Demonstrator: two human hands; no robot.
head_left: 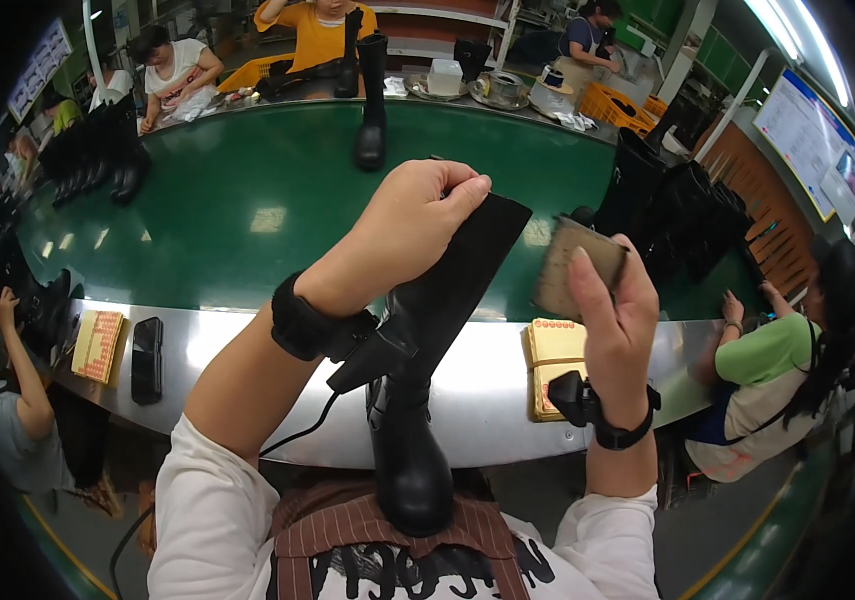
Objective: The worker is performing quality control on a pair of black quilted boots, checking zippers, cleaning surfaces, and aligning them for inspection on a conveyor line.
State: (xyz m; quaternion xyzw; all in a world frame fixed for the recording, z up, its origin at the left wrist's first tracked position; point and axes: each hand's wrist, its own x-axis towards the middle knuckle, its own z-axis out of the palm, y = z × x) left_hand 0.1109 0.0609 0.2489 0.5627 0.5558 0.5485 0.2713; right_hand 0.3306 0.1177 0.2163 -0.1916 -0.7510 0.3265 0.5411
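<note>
A tall black boot (414, 462) leans across my lap, its toe toward me on the striped brown apron (323, 520) and its shaft slanting up to the right. At the top of the shaft, my left hand (403, 225) is closed in a pinch on the boot's edge. My right hand (620, 325) grips a flat, brownish-grey pad (566, 268), thumb across its face. The pad is held just right of the shaft, apart from it, and looks slightly blurred. Each wrist wears a black strapped device, and a cable hangs from the left one.
A green conveyor belt (218, 225) runs behind a metal ledge (488, 390). Yellow paper stacks (555, 350) and a black phone (147, 360) lie on the ledge. Another boot (372, 110) stands on the belt; more boots (673, 200) crowd the right. Co-workers sit at both sides and opposite.
</note>
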